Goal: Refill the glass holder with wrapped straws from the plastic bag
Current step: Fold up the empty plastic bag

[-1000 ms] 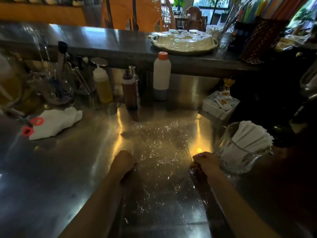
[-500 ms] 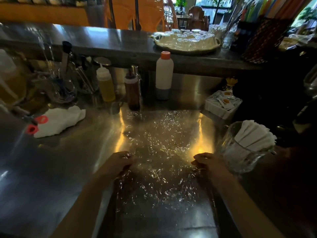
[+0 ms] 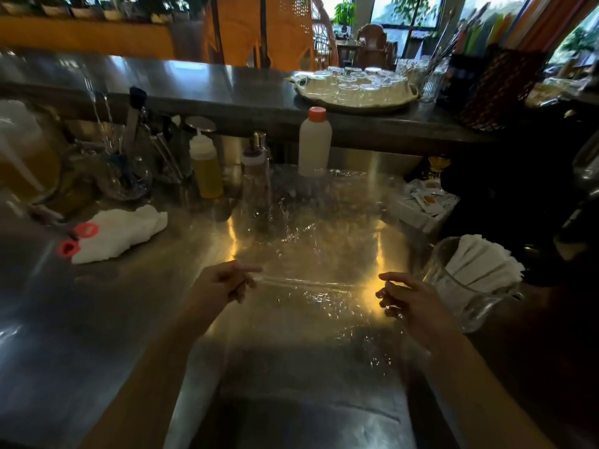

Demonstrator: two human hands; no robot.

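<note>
A clear, crinkled plastic bag (image 3: 311,241) is spread over the steel counter (image 3: 97,319) in front of me, with no straws visible in it. A straight crease runs across it between my hands, and its far part rises toward the bottles. My left hand (image 3: 223,283) pinches the bag's left edge at the crease. My right hand (image 3: 411,299) curls on the bag's right edge. Just right of that hand stands the glass holder (image 3: 453,306), packed with white wrapped straws (image 3: 479,267).
A white cloth (image 3: 120,231) and red-handled scissors (image 3: 77,238) lie at the left. A yellow squeeze bottle (image 3: 205,166), a dark bottle and a white orange-capped bottle (image 3: 314,144) stand behind the bag. A sachet box (image 3: 424,202) sits right; a tray of glasses (image 3: 356,89) is on the raised ledge.
Both hands moved from flat on the bag to gripping its edges farther from me. The bag's far part has risen off the counter and a crease now shows.
</note>
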